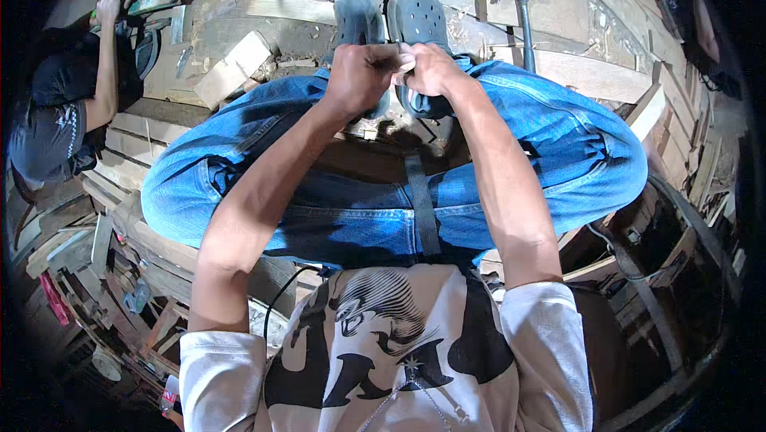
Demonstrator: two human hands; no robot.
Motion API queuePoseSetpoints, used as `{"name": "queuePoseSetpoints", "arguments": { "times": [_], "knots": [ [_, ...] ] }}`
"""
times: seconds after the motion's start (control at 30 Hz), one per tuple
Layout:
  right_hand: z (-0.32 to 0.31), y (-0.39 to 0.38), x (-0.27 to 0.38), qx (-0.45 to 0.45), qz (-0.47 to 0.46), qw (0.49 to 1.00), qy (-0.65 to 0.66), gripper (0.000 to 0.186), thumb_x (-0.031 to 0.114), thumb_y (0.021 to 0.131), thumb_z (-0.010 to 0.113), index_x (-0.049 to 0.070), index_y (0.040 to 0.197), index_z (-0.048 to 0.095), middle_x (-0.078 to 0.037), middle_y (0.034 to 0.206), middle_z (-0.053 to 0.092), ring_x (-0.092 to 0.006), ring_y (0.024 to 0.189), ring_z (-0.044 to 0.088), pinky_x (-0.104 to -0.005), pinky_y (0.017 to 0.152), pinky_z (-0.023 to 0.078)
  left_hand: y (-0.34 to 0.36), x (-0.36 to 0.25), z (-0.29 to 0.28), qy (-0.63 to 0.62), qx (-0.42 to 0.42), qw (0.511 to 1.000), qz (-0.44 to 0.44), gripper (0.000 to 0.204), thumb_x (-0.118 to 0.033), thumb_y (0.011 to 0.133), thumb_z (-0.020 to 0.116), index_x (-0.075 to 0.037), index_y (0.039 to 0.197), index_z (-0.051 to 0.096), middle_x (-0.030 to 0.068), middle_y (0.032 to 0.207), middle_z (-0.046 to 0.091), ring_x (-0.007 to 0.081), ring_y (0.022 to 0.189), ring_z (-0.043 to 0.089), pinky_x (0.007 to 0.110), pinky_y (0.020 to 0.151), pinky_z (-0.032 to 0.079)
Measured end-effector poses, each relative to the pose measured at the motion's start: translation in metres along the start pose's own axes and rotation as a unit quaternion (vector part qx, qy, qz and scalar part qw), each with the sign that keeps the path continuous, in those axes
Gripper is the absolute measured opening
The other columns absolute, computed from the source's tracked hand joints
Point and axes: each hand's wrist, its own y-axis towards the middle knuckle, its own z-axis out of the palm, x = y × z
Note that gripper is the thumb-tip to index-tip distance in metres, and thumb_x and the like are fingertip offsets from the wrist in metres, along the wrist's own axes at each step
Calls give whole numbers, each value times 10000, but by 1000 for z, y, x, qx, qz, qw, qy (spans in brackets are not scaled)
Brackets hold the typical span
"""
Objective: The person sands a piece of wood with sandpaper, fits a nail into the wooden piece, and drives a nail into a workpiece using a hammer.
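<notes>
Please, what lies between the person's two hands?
In the head view, a small pale piece lies between the left hand and right hand; its material is unclear.

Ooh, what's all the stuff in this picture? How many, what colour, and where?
Hammer: one, grey, upper right.
Wood: too many to count, brown and pale, all around.
Small piece: one, pale, upper middle.
Co-worker: one, dark clothes, far left.
Unclear thing: one, pink, lower left.
Bottle-like thing: one, clear bluish, lower left.
Cable: one, black, lower, left of centre.
Strap: one, dark, centre.
Chain: one, silvery, bottom middle.
Clogs: two, grey-blue, top middle.
Jeans: one pair, blue, across the middle.
Shirt: one, white with black print, bottom middle.
Left hand: one, bare, upper middle, at the small piece.
Right hand: one, bare, beside the left.
</notes>
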Motion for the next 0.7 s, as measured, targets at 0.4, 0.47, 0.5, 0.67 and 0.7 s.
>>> {"name": "queuePoseSetpoints", "arguments": {
  "times": [0.4, 0.47, 0.5, 0.67, 0.7],
  "knots": [
    [17, 12, -13, -34, -16, 999, -6, 638, 501, 748, 761, 36, 1165, 628, -222, 1147, 636, -353, 1117, 586, -386, 983, 457, 3, 6, 2, -24, 7, 1000, 15, 263, -72, 767, 716, -57, 1029, 722, 175, 850, 699, 285, 775, 711, 326, 683, 553],
    [7, 7, -4, -1, -6, 1000, 17, 642, 503, 751, 759, 35, 1170, 625, -220, 1167, 626, -351, 1135, 574, -387, 992, 450, 2, 1, -1, -31, 4, 1000, -2, 230, -84, 781, 708, -57, 1009, 727, 181, 839, 692, 293, 755, 707, 326, 669, 548],
    [4, 5, -4, 29, 5, 999, 39, 646, 505, 753, 756, 35, 1175, 621, -218, 1188, 616, -349, 1154, 562, -389, 1000, 442, 2, 0, -1, -32, 4, 999, 0, 230, -84, 781, 708, -57, 1009, 727, 181, 839, 692, 293, 755, 707, 326, 669, 548],
    [5, 3, -7, -7, -1, 1000, 12, 618, 492, 757, 758, 40, 1160, 635, -206, 1159, 634, -344, 1132, 576, -387, 985, 452, 5, 0, 1, -10, 11, 1000, 28, 199, -116, 803, 696, -74, 994, 732, 192, 819, 670, 305, 724, 698, 333, 649, 539],
    [4, 2, -4, -22, -2, 1000, 11, 604, 487, 757, 759, 42, 1149, 643, -203, 1132, 646, -342, 1113, 587, -383, 973, 458, 5, 1, 1, -9, 10, 1000, 27, 199, -116, 803, 696, -74, 994, 732, 192, 819, 670, 305, 724, 698, 333, 649, 539]
  ]
}}
